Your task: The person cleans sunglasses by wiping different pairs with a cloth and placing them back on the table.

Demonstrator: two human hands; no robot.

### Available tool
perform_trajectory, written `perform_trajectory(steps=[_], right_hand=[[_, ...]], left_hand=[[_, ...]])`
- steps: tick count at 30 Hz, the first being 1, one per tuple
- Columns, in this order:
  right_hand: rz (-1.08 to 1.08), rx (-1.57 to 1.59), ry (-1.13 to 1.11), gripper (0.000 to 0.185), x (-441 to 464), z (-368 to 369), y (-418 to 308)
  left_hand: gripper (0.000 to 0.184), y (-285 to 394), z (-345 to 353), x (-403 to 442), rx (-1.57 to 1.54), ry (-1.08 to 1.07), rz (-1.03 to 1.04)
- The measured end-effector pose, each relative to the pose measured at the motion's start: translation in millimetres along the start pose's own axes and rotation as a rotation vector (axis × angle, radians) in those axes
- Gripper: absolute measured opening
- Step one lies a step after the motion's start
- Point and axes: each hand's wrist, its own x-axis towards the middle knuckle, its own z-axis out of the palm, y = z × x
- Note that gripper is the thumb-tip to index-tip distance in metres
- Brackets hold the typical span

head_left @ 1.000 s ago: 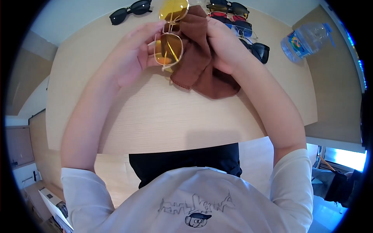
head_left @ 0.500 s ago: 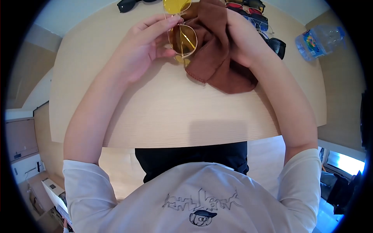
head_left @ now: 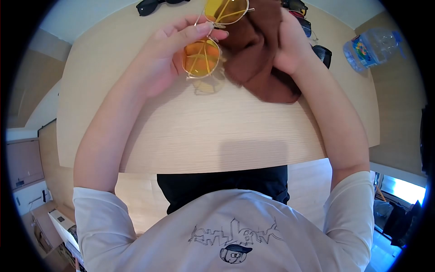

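Yellow-lensed sunglasses (head_left: 200,58) with a thin metal frame are pinched at the bridge by my left hand (head_left: 174,50), held tilted above the table with their temples folded behind the lenses. My right hand (head_left: 294,47) grips a brown cloth (head_left: 253,59), whose loose end hangs down toward the tabletop. The upper lens is close to the cloth or touching it; I cannot tell which. The cloth covers most of my right hand's fingers.
Several pairs of glasses (head_left: 302,22) lie beyond my right hand, with dark sunglasses (head_left: 322,55) beside my wrist. Another black pair (head_left: 152,6) rests at the far left. A clear plastic bottle (head_left: 369,49) lies at the right of the wooden table (head_left: 190,136).
The sunglasses have turned and tilted, the lower lens shifting left and down and the upper one right. The cloth has moved off the lower lens, and my right hand has moved slightly right.
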Motion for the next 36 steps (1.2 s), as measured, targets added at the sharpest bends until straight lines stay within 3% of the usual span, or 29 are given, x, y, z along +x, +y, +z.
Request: perform_trajectory(steps=[2,4,7,14,23,27,30,32,36], right_hand=[[0.038,-0.072,-0.112,0.028,2.6,-23.8,3.5],[0.001,-0.247,-0.274,0.028,3.6,-34.3,9.1],[-0.028,-0.324,-0.312,0.028,7.8,-36.0,12.8],[-0.085,-0.292,-0.269,0.028,4.3,-33.2,17.0],[0.116,0.013,-0.376,0.034,20.9,-52.9,11.0],[0.002,0.062,-0.189,0.036,16.3,-34.8,4.6],[-0.096,-0.065,-0.107,0.049,9.0,-35.4,-2.5],[-0.205,-0.480,-0.337,0.032,5.8,-32.0,-1.1],[-0.278,-0.761,-0.300,0.029,2.4,-19.8,7.3]], left_hand=[[0.034,1.9,0.6,-2.0,-0.250,-0.093,-0.149],[0.033,0.1,-2.4,-1.5,-0.280,-0.110,-0.188],[0.032,-3.1,-5.0,-1.1,-0.342,-0.145,-0.227],[0.032,-3.9,-7.1,0.5,-0.335,-0.241,-0.248],[0.034,-0.7,-8.6,-0.5,-0.338,-0.206,-0.245],[0.032,-1.0,-2.1,-1.8,-0.206,-0.218,-0.268],[0.029,0.3,2.5,-2.9,-0.129,-0.177,-0.345],[0.033,-1.5,2.2,-3.3,-0.085,-0.136,-0.355],[0.030,-5.5,3.1,-2.6,-0.070,-0.111,-0.330]])
